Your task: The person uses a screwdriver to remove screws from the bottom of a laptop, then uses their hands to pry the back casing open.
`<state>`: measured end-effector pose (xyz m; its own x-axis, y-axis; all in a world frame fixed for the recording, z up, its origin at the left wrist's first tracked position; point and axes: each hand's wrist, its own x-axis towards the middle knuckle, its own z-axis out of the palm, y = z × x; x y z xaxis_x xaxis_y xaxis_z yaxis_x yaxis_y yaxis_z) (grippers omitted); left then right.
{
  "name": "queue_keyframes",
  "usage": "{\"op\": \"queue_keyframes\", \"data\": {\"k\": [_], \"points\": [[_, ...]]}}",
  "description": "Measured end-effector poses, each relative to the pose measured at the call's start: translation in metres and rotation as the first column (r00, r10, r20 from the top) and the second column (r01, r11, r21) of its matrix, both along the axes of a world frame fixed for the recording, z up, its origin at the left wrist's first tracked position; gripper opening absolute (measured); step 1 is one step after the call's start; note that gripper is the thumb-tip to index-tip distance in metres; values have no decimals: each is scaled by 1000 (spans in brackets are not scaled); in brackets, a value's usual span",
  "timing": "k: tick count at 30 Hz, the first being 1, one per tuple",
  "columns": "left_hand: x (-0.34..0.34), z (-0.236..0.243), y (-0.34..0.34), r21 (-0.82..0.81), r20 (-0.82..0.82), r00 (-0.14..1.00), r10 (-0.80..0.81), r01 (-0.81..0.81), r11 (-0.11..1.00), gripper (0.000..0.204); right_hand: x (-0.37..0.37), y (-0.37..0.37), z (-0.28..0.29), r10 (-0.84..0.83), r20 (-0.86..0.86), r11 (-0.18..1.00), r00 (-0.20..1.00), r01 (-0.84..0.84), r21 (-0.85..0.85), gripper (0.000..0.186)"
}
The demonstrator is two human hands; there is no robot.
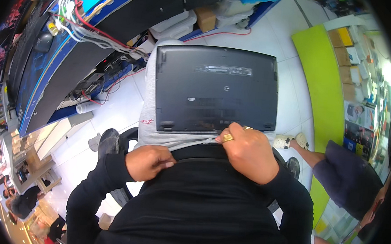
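A black laptop (216, 87) lies upside down across my lap, its underside with labels and rubber feet facing up. My right hand (250, 153), with gold-coloured rings, is closed at the laptop's near edge, beside the waist of my grey trousers (176, 140). Its fingertips meet by the gathered grey cloth; what they pinch is hidden. Lower and to the left, my left hand (149, 163) is closed too, fingers curled against the hem of my black top (197, 167). Whatever it grips cannot be made out. Neither hand clearly holds the laptop.
At the left stands a blue-edged desk (49, 73) with tangled cables (75, 27) and a mouse (43, 42). White plastic boxes (175, 26) sit on a low shelf ahead. To the right are a lime-green panel (310, 71) and another person's leg (306, 154) in a clog.
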<state>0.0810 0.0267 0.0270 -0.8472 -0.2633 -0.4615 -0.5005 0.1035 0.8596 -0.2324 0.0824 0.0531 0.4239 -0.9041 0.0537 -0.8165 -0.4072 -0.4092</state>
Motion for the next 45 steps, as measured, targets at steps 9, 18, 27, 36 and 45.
{"op": "queue_keyframes", "data": {"k": [9,18,27,36,45], "points": [[44,6,42,93,278,946,164,-196,976,47,5,2,6,-97,-41,994,994,99,54,19],[38,-14,51,73,208,935,286,-307,949,30,5,6,4,-116,-98,991,988,122,56,18],[43,-36,53,397,237,939,248,-327,858,18,3,7,2,-132,-81,990,988,136,45,18],[29,-33,53,417,285,855,433,-517,747,20,10,3,8,-60,-66,992,996,66,105,8],[22,-24,47,414,254,862,438,-506,756,25,14,-3,17,71,-120,992,990,-58,110,12]]}}
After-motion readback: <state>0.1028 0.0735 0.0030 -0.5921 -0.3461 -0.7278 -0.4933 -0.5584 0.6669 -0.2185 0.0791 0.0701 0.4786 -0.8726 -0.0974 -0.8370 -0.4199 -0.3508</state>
